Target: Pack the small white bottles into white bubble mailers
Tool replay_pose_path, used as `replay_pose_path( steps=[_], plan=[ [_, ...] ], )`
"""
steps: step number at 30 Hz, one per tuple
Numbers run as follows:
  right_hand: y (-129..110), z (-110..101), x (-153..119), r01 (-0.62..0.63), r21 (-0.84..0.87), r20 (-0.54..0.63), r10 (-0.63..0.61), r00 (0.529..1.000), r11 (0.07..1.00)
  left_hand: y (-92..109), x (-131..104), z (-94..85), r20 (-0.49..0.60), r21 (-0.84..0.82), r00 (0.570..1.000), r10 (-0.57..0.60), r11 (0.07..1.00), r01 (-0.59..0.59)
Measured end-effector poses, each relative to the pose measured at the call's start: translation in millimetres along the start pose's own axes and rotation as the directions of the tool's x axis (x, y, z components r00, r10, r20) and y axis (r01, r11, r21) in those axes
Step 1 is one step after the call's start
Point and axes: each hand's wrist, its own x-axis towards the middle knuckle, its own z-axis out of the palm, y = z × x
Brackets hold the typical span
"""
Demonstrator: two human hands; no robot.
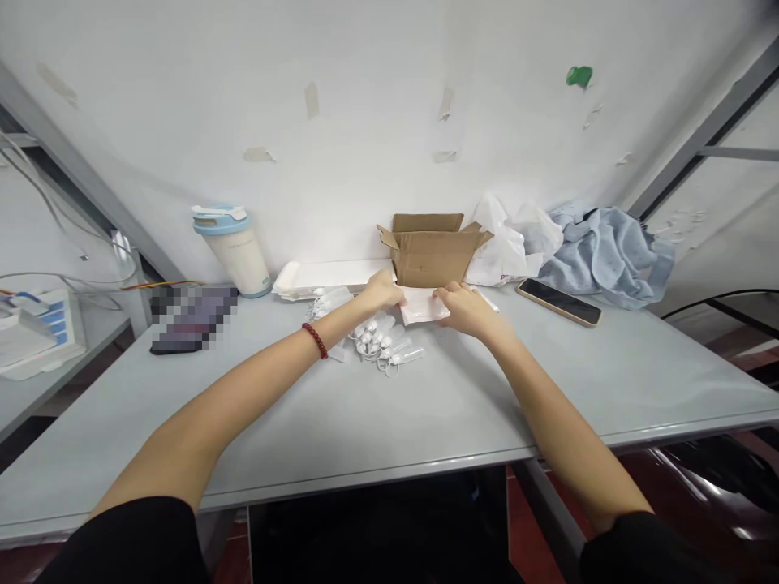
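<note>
A flat, pale pinkish-white packet (423, 307) lies between my two hands, just in front of an open cardboard box (435, 255). My left hand (382, 290) grips its left edge with bent fingers. On the opposite edge, my right hand (459, 308) has fingers and thumb closed. What the packet contains cannot be made out. Beneath and beside my left forearm is a pile of small clear plastic bottles with white caps and loops (383, 337). Part of that pile is hidden by the arm. A thin white strip shows behind my right hand.
Behind the pile lie stacked white flat sheets (334, 276). A cream tumbler with a blue lid (234, 251) and a partly blurred dark item (198, 320) stand left. Rightward are white plastic bags (508, 239), a phone (560, 302) and crumpled light-blue cloth (608, 255). A wall rises behind the grey table (365, 422).
</note>
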Motion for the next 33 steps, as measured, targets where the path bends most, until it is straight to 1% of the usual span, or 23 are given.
replay_pose_path(
  steps=[2, 4, 8, 10, 14, 16, 18, 22, 26, 30, 33],
  plan=[
    [0.1, 1.6, 1.0, 0.009, 0.012, 0.026, -0.009, 1.0, 1.0, 0.2, 6.6, 1.3, -0.004, 0.164, 0.999, -0.042, 0.985, 0.042],
    [0.3, 2.8, 2.2, 0.024, 0.032, 0.053, -0.025, 0.998, 0.999, 2.3, 12.6, 3.1, 0.004, 0.322, 0.997, -0.078, 0.944, 0.073],
    [1.7, 4.6, 5.0, 0.05, 0.082, 0.091, -0.057, 0.994, 0.995, 6.3, 17.4, 5.2, 0.033, 0.55, 0.995, -0.096, 0.833, 0.062],
    [1.9, 5.7, 6.4, 0.058, 0.111, 0.099, -0.069, 0.993, 0.992, 7.4, 15.0, 2.8, 0.03, 0.637, 0.997, -0.073, 0.77, 0.037],
    [-0.7, 8.1, 7.8, 0.07, 0.175, 0.099, -0.088, 0.991, 0.982, 9.2, 8.6, -11.7, -0.05, 0.777, 0.997, 0.059, 0.629, 0.001],
    [-2.6, 8.9, 7.7, 0.072, 0.202, 0.095, -0.093, 0.991, 0.977, 8.7, 8.6, -21.6, -0.076, 0.824, 0.992, 0.103, 0.567, 0.005],
    [-3.9, 9.0, 7.3, 0.072, 0.22, 0.093, -0.095, 0.991, 0.973, 6.2, 11.2, -30.6, -0.095, 0.855, 0.989, 0.117, 0.519, 0.021],
    [-3.8, 8.8, 6.3, 0.077, 0.238, 0.089, -0.101, 0.991, 0.968, -3.1, 18.7, -41.2, -0.12, 0.888, 0.985, 0.128, 0.457, 0.049],
    [-2.4, 9.7, 6.3, 0.083, 0.246, 0.086, -0.107, 0.991, 0.966, -8.5, 20.6, -42.6, -0.096, 0.92, 0.982, 0.164, 0.392, 0.025],
    [-1.5, 10.8, 6.2, 0.092, 0.247, 0.077, -0.115, 0.99, 0.965, -8.2, 17.2, -39.9, -0.022, 0.953, 0.976, 0.218, 0.298, -0.045],
    [-0.3, 9.5, 5.0, 0.093, 0.248, 0.068, -0.113, 0.991, 0.964, -7.6, 14.8, -39.1, 0.016, 0.967, 0.969, 0.246, 0.242, -0.077]
  ],
)
